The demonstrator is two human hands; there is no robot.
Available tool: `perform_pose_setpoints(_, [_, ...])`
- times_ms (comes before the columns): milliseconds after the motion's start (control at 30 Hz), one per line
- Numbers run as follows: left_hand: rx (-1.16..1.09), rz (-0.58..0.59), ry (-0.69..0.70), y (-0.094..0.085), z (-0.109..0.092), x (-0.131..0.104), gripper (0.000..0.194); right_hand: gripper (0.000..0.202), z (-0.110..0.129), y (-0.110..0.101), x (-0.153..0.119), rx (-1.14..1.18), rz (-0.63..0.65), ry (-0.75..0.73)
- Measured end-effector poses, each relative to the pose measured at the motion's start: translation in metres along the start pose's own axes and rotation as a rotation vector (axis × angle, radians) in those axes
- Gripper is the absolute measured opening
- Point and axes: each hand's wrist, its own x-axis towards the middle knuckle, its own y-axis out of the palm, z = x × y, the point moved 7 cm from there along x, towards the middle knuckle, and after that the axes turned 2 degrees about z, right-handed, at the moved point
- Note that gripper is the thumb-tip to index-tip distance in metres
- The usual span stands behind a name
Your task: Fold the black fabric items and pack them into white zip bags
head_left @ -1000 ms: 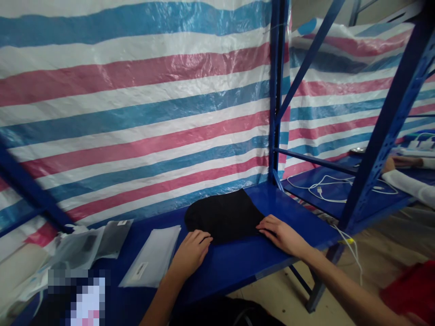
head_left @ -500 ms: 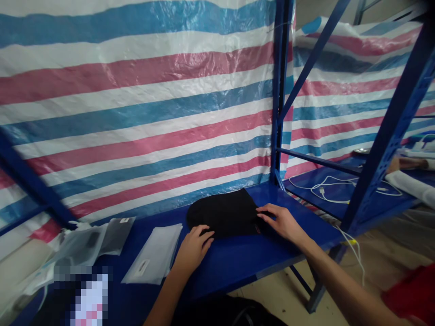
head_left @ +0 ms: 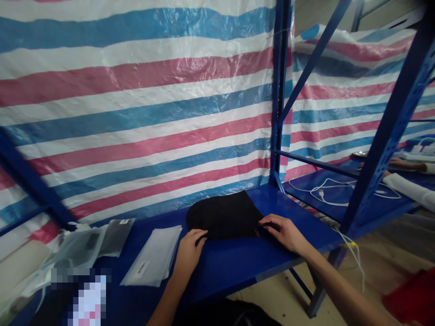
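A black beanie (head_left: 222,215) lies flat on the blue table (head_left: 231,262), its rounded end to the left and its straight edge to the right. Small reddish marks show near its right corner. My left hand (head_left: 190,249) pinches the beanie's near edge at the lower left, thumb and fingertips close together. At the right edge, the fingertips of my right hand (head_left: 282,232) close on the cloth near the marked corner. Left of my left hand lies a stack of clear plastic bags (head_left: 152,256) with a white barcode label.
More plastic packages (head_left: 112,237) lie at the far left, beside a pixelated patch. A striped plastic sheet (head_left: 142,113) hangs behind the table. Blue rack posts (head_left: 277,90) stand at the right. Beyond them are white cables (head_left: 326,192) and another person's sleeved arm (head_left: 408,185).
My left hand has shifted slightly left along the beanie's near edge, its fingers now pinched together. My right hand has moved slightly right and down with the beanie's right corner.
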Motion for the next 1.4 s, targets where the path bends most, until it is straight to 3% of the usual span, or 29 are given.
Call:
perform_pose_setpoints(100, [-0.019,-0.066,-0.014,-0.010,-0.003,0.008,0.025,0.023,-0.001,0.000,0.002,0.019,-0.069,0.000])
perform_pose_setpoints(233, [0.035,-0.107,0.013,-0.008,-0.016,0.013,0.026,0.022,-0.006,0.005,0.000,0.024,-0.118,0.020])
perform_pose_setpoints(433, [0.202,-0.069,0.246,0.005,-0.035,0.004,0.043,0.022,-0.012,0.009,-0.002,0.025,-0.120,0.067])
perform_pose_setpoints(533, [0.254,-0.060,0.309,0.007,-0.036,0.001,0.049,0.022,-0.012,0.008,-0.002,0.021,-0.128,0.079])
perform_pose_setpoints(733, [0.308,-0.013,0.319,0.009,-0.040,0.005,0.040,0.023,-0.013,0.006,-0.002,0.019,-0.158,0.079])
perform_pose_setpoints(900, [0.296,0.004,0.267,0.010,-0.036,0.002,0.038,0.022,-0.010,0.006,-0.002,0.035,-0.149,0.061])
perform_pose_setpoints(1067, [0.189,0.089,0.310,0.014,-0.028,0.002,0.035,0.022,-0.017,0.008,-0.004,0.053,-0.149,0.089])
perform_pose_setpoints(1133, [0.157,0.070,0.326,0.008,-0.027,0.012,0.033,0.022,-0.023,0.009,0.002,0.088,-0.141,0.136])
perform_pose_setpoints(1233, [0.140,-0.038,0.340,-0.015,-0.034,0.042,0.031,0.025,-0.022,0.003,0.021,0.185,-0.198,0.185])
perform_pose_setpoints(1333, [0.164,-0.128,0.362,-0.045,-0.054,0.064,0.031,0.029,0.000,-0.023,0.036,0.226,-0.355,0.122])
perform_pose_setpoints(1400, [0.197,-0.126,0.362,-0.058,-0.071,0.058,0.032,0.029,0.023,-0.042,0.035,0.182,-0.360,0.032])
